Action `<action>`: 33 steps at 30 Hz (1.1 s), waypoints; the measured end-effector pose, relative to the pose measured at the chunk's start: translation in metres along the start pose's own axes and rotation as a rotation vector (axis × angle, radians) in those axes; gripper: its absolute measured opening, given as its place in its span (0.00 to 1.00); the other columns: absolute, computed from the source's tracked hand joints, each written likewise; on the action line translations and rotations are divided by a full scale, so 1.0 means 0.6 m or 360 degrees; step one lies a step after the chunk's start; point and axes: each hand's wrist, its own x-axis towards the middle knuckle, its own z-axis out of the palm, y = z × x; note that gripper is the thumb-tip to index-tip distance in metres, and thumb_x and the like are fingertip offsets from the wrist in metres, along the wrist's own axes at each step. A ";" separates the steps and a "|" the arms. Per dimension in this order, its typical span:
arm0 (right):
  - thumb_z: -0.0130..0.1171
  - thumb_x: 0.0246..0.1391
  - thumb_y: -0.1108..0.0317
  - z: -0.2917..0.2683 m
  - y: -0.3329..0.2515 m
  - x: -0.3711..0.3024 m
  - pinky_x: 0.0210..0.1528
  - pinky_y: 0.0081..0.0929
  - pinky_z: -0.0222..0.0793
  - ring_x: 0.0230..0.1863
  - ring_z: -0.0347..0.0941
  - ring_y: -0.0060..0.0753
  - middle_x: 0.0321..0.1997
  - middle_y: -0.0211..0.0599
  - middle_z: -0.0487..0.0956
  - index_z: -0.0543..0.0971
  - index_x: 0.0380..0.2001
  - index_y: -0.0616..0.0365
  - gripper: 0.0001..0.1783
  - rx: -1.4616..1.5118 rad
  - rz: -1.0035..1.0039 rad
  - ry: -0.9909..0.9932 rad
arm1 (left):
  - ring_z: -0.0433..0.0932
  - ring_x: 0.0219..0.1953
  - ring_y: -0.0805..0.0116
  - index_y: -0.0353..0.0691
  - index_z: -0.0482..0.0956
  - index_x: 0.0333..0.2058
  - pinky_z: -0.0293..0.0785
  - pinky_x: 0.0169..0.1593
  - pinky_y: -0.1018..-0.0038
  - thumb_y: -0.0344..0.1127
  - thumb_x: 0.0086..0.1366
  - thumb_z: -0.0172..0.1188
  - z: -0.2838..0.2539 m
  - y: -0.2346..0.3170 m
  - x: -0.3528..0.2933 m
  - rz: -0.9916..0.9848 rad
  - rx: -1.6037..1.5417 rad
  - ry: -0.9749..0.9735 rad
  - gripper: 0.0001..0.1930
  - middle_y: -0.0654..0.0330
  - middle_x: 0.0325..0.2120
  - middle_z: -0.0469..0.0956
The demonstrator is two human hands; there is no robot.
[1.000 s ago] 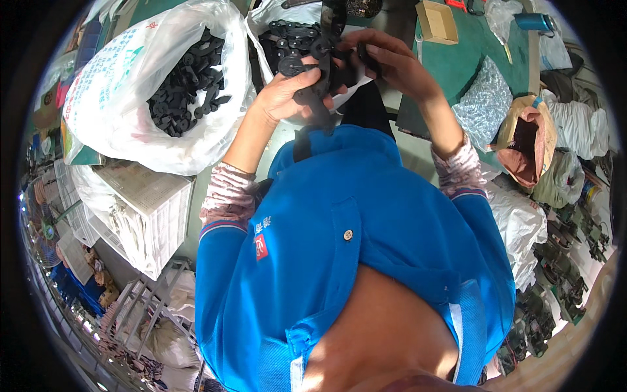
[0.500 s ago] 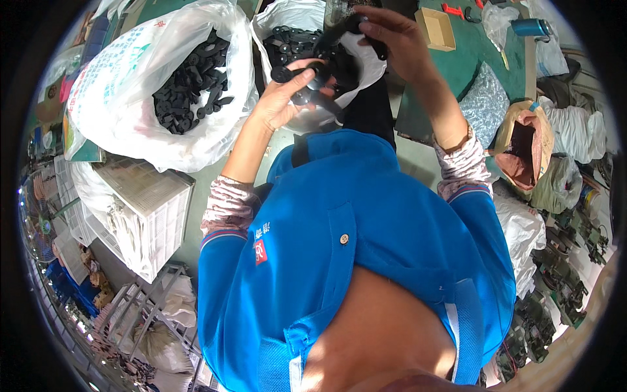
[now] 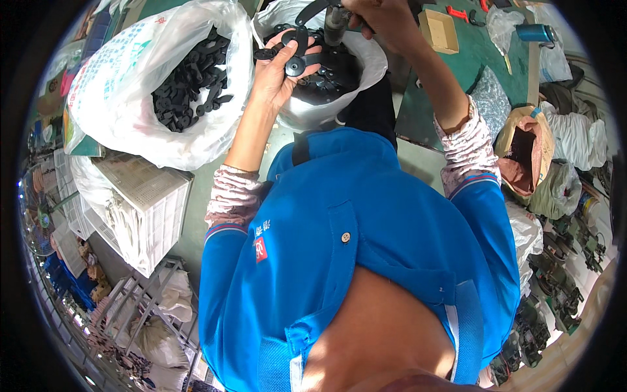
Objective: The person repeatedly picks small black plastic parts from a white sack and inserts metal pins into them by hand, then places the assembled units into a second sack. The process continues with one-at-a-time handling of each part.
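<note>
My left hand (image 3: 279, 73) is closed around several black plastic parts (image 3: 295, 65), elongated pieces with round disc ends. It is above a white-lined container (image 3: 373, 62) of similar black parts. At the top edge, my right hand (image 3: 386, 25) has its fingers bent beside an upright grey cylindrical tool (image 3: 336, 26); what its fingertips grip is hidden. A black strip with a rounded end (image 3: 312, 11) sticks out to the left of that tool, close above my left fingers.
Left of the container, a large white plastic sack (image 3: 117, 98) holds more black parts. On the green table (image 3: 424, 108) are a small cardboard box (image 3: 439, 31), red-handled tools (image 3: 457, 12) and a blue can (image 3: 532, 31). Below the sack stands a white crate (image 3: 166, 215).
My right hand has moved up and left to the grey tool, carrying the black part it held out of clear sight. My left hand has risen slightly, its parts now facing up.
</note>
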 end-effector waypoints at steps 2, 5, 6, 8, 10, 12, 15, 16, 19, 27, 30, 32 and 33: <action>0.53 0.54 0.67 0.006 0.018 0.009 0.12 0.19 0.62 0.11 0.68 0.20 0.14 0.33 0.74 0.77 0.20 0.64 0.14 -0.0014 0.0048 -0.0043 | 0.78 0.44 0.53 0.36 0.64 0.51 0.85 0.36 0.62 0.29 0.64 0.55 0.008 -0.001 0.006 0.0010 0.0028 0.0038 0.18 0.44 0.43 0.75; 0.52 0.56 0.66 0.013 0.008 -0.011 0.12 0.18 0.62 0.11 0.70 0.20 0.14 0.33 0.75 0.76 0.21 0.63 0.14 0.0080 -0.0090 -0.0119 | 0.78 0.44 0.46 0.36 0.64 0.50 0.84 0.35 0.57 0.28 0.62 0.57 -0.003 -0.005 0.013 0.0009 -0.0038 0.0070 0.19 0.41 0.42 0.75; 0.56 0.58 0.65 0.009 0.069 -0.044 0.34 0.20 0.74 0.29 0.76 0.24 0.31 0.32 0.80 0.77 0.47 0.60 0.16 -0.0143 -0.0210 -0.0166 | 0.78 0.44 0.47 0.36 0.65 0.50 0.84 0.36 0.57 0.27 0.62 0.56 0.004 -0.004 0.016 0.0001 -0.0042 0.0062 0.18 0.42 0.41 0.75; 0.54 0.59 0.59 0.014 0.080 -0.074 0.29 0.22 0.73 0.26 0.76 0.25 0.27 0.35 0.79 0.76 0.46 0.58 0.17 -0.0823 -0.0324 -0.0336 | 0.78 0.44 0.51 0.37 0.66 0.50 0.84 0.36 0.61 0.29 0.63 0.56 0.004 -0.006 0.017 -0.0002 0.0004 0.0031 0.17 0.44 0.42 0.75; 0.51 0.60 0.55 0.023 0.103 -0.094 0.25 0.23 0.71 0.22 0.76 0.26 0.24 0.37 0.78 0.75 0.46 0.57 0.19 -0.0937 -0.0334 -0.0486 | 0.79 0.43 0.56 0.37 0.67 0.51 0.85 0.35 0.62 0.30 0.63 0.56 0.009 -0.012 0.016 -0.0011 0.0007 -0.0044 0.18 0.47 0.42 0.75; 0.49 0.62 0.54 0.039 0.126 -0.108 0.23 0.22 0.69 0.19 0.74 0.25 0.21 0.37 0.77 0.74 0.47 0.58 0.20 -0.0474 -0.0250 -0.0625 | 0.79 0.43 0.53 0.37 0.67 0.50 0.84 0.37 0.61 0.28 0.62 0.57 0.017 -0.012 0.010 -0.0033 0.0078 -0.0001 0.17 0.48 0.41 0.76; 0.48 0.63 0.60 0.027 0.112 -0.132 0.24 0.19 0.67 0.20 0.71 0.19 0.21 0.32 0.76 0.69 0.55 0.58 0.21 -0.0334 0.0076 -0.0791 | 0.78 0.44 0.60 0.39 0.69 0.49 0.79 0.45 0.67 0.25 0.61 0.58 0.014 -0.018 0.003 -0.0007 0.0124 0.0083 0.18 0.52 0.41 0.77; 0.46 0.63 0.63 0.023 0.109 -0.145 0.28 0.19 0.69 0.21 0.72 0.20 0.22 0.32 0.76 0.69 0.54 0.61 0.19 -0.0153 0.0248 -0.0864 | 0.78 0.44 0.61 0.39 0.68 0.50 0.77 0.47 0.68 0.25 0.60 0.58 0.006 -0.018 0.003 0.0008 0.0112 0.0097 0.19 0.52 0.41 0.77; 0.45 0.62 0.66 0.020 0.123 -0.189 0.32 0.20 0.70 0.26 0.73 0.22 0.26 0.35 0.76 0.69 0.50 0.64 0.17 0.0457 0.0345 -0.0630 | 0.76 0.44 0.67 0.43 0.68 0.51 0.74 0.49 0.69 0.22 0.57 0.61 -0.024 -0.017 0.005 0.0004 -0.0038 0.0110 0.23 0.55 0.42 0.77; 0.43 0.63 0.64 0.081 0.141 -0.236 0.35 0.18 0.64 0.28 0.65 0.18 0.31 0.31 0.73 0.71 0.46 0.64 0.16 0.0587 -0.0083 0.0009 | 0.75 0.37 0.71 0.44 0.69 0.47 0.77 0.39 0.72 0.19 0.54 0.61 0.015 -0.026 -0.012 0.0101 -0.0114 0.0236 0.22 0.60 0.34 0.75; 0.45 0.64 0.61 0.095 0.150 -0.234 0.32 0.18 0.63 0.26 0.64 0.19 0.29 0.30 0.72 0.72 0.47 0.63 0.17 0.1152 0.0257 0.0067 | 0.75 0.37 0.70 0.44 0.66 0.49 0.76 0.40 0.73 0.18 0.54 0.59 0.033 -0.023 -0.026 0.0183 -0.0134 0.0199 0.24 0.60 0.34 0.75; 0.47 0.63 0.60 0.096 0.155 -0.224 0.31 0.18 0.65 0.26 0.67 0.21 0.29 0.30 0.73 0.73 0.46 0.61 0.16 0.1452 0.0432 0.0009 | 0.75 0.38 0.70 0.43 0.65 0.50 0.76 0.40 0.73 0.17 0.54 0.58 0.040 -0.017 -0.031 0.0283 -0.0087 0.0085 0.25 0.58 0.37 0.75; 0.47 0.63 0.60 0.099 0.154 -0.224 0.31 0.19 0.66 0.26 0.68 0.22 0.29 0.30 0.74 0.74 0.44 0.60 0.15 0.1540 0.0523 -0.0046 | 0.75 0.38 0.70 0.42 0.65 0.50 0.76 0.40 0.73 0.17 0.54 0.58 0.039 -0.016 -0.034 0.0311 -0.0019 0.0020 0.25 0.57 0.38 0.75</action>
